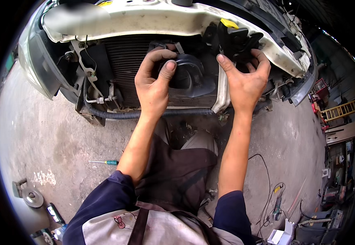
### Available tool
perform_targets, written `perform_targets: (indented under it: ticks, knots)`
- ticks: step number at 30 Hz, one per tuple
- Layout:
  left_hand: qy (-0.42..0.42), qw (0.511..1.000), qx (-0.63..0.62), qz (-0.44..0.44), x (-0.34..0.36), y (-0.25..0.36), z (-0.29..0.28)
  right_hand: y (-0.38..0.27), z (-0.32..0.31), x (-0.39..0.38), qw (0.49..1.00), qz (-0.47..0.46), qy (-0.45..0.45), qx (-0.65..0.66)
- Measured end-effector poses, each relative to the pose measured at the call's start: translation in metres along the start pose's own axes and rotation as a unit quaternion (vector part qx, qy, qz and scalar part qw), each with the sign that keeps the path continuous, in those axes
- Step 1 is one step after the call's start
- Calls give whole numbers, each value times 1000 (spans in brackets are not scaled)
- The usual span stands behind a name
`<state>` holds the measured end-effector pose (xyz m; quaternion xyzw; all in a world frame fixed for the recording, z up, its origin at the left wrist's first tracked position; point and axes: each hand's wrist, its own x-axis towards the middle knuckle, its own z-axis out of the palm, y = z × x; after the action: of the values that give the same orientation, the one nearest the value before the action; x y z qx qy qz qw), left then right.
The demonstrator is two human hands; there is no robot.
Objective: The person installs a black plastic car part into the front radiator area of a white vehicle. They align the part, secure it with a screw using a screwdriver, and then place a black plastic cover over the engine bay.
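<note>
A black snail-shaped car horn sits in front of the radiator grille fins at the car's open front. My left hand is closed at the horn's left edge, thumb in front and fingers curled behind its upper side. A small metal bracket sticks up from the horn. My right hand is at the hood latch, which has a yellow lever. Its thumb lies by the top of the white upright brace; the fingers bend round behind, and what they grip is hidden.
A white crossmember spans above my hands, with a headlight at left. A ribbed black hose runs below. On the floor lie a green-handled screwdriver, an angle grinder with its cord and an open white box.
</note>
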<state>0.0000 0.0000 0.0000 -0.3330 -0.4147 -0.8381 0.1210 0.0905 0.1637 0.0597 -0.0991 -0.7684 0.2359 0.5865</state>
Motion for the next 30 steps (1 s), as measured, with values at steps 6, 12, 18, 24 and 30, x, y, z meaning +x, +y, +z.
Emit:
perform_targets:
  ticks: [6,12,18,24,30]
  knots:
    - [20,1000,-18,10,6,-9,0,-3,0,1,1000,-1,-10,2]
    - [2,993,-112,-48,20,-13,-11,-6,2,0,1000,4,-12,9]
    - [62,987,-148,0,13,-16,-1,-3,4,-1,999,11,-16,41]
    - [26,984,-173,-33,9,-9,6,1,3,-2,1000,4,-10,17]
    - [29,993,-116,-1,9,-14,-6,-1,4,-3,1000,1,-10,19]
